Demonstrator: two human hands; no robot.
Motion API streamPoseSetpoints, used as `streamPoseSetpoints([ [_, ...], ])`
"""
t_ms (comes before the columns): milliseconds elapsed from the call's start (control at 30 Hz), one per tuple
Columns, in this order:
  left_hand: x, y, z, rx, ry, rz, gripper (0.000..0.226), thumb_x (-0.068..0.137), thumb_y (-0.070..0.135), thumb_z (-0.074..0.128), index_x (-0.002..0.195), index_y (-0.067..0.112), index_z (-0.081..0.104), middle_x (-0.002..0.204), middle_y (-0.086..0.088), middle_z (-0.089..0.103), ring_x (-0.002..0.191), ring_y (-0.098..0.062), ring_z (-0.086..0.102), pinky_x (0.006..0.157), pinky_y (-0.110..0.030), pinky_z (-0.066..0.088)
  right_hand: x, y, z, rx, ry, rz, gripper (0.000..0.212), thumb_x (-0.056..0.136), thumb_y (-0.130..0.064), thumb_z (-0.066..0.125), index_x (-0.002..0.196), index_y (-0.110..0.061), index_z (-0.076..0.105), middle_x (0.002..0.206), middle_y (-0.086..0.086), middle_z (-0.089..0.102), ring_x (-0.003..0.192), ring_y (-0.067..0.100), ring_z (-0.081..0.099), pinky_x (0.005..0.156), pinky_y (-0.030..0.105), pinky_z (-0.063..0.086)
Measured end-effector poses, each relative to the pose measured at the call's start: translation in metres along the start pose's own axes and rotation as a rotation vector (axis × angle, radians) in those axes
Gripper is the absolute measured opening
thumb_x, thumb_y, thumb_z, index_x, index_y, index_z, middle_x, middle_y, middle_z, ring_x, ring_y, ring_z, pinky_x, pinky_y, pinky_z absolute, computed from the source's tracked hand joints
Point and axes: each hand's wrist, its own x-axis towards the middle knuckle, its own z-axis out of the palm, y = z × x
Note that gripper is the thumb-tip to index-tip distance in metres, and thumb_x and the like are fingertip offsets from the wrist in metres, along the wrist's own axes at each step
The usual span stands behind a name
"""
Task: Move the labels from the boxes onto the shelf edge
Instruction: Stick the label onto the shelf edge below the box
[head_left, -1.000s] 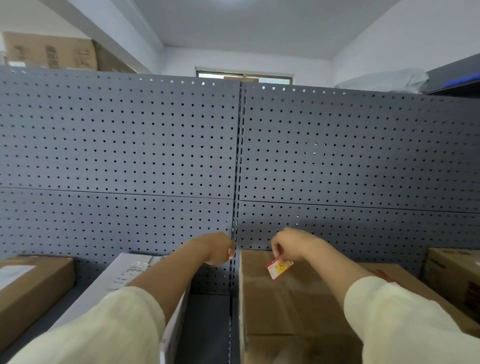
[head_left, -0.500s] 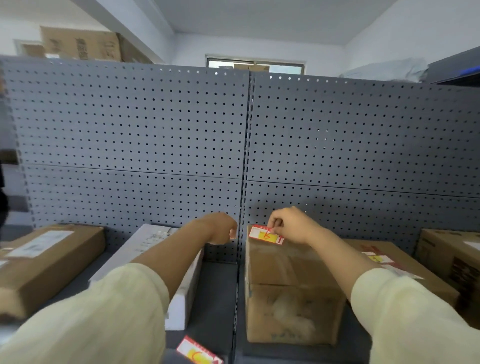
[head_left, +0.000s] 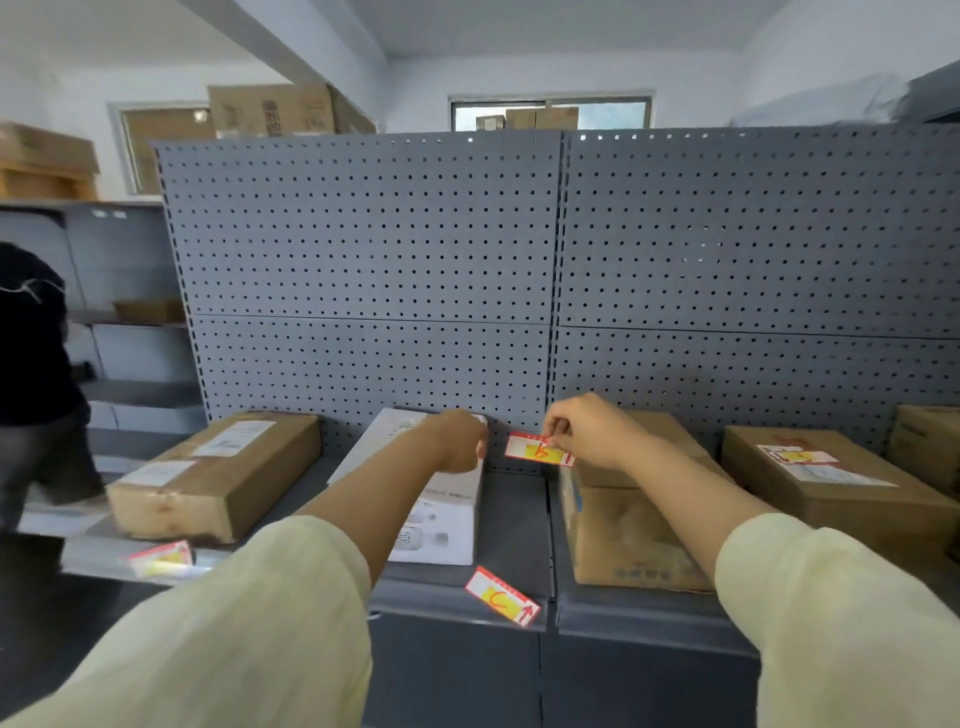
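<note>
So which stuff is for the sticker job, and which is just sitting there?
For the job: red-and-yellow paper label pinched in right hand; same kind of label on grey metal shelf edge; brown cardboard box.
Just there: grey pegboard; window.

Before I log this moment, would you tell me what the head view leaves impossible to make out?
- Left hand: its fingers curl away, so anything it holds is hidden.
- Label at the left shelf edge: motion-blurred, marking unreadable.
- Far-right box: cut off by the frame edge.
- Print on the white box: too small, partly behind the left forearm.
</note>
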Motion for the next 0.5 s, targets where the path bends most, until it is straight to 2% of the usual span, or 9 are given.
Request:
streamPoseSetpoints([
  [67, -0.016, -0.015, 0.007, -0.020, -0.005, -0.014, 0.039, 0.091, 0.006, 0.047, 0.122, 0.021, 0.065, 0.135, -0.008, 0.058, 0.127, -0.030, 0.053, 0.103, -0.040, 0.043, -0.007, -0.020, 0.014, 0.015, -0.008, 0.010, 0.012, 0.088, -0.007, 0.064, 0.095, -0.012, 0.071, 0.092, 0.002, 0.069, 0.084, 0.016, 0.063, 0.072, 0.028, 0.050],
  [200, -0.051, -0.041, 0.038, -0.064, -0.045, 0.006, 0.035, 0.092, 0.007, 0.049, 0.120, 0.020, 0.065, 0.133, -0.008, 0.060, 0.119, -0.030, 0.057, 0.097, -0.038, 0.046, -0.019, -0.056, 0.055, 0.072, -0.059, 0.060, 0.014, 0.086, -0.006, 0.062, 0.092, -0.016, 0.070, 0.097, 0.003, 0.071, 0.088, 0.020, 0.067, 0.081, 0.040, 0.057],
  [367, -0.079, -0.075, 0.069, -0.035, -0.184, 0.042, 0.039, 0.093, 0.006, 0.047, 0.126, 0.019, 0.062, 0.136, -0.009, 0.057, 0.121, -0.030, 0.057, 0.097, -0.037, 0.047, -0.028, -0.098, 0.095, 0.067, -0.129, 0.100, 0.016, 0.086, -0.007, 0.061, 0.095, -0.016, 0.071, 0.086, -0.004, 0.063, 0.089, 0.019, 0.066, 0.078, 0.031, 0.053],
  [500, -0.091, -0.097, 0.090, -0.077, -0.242, 0.033, 0.038, 0.093, 0.004, 0.047, 0.123, 0.018, 0.064, 0.136, -0.007, 0.057, 0.121, -0.028, 0.057, 0.101, -0.039, 0.048, -0.032, -0.116, 0.118, 0.097, -0.159, 0.151, 0.018, 0.082, -0.005, 0.059, 0.087, -0.016, 0.071, 0.091, 0.003, 0.070, 0.087, 0.021, 0.067, 0.079, 0.035, 0.055],
])
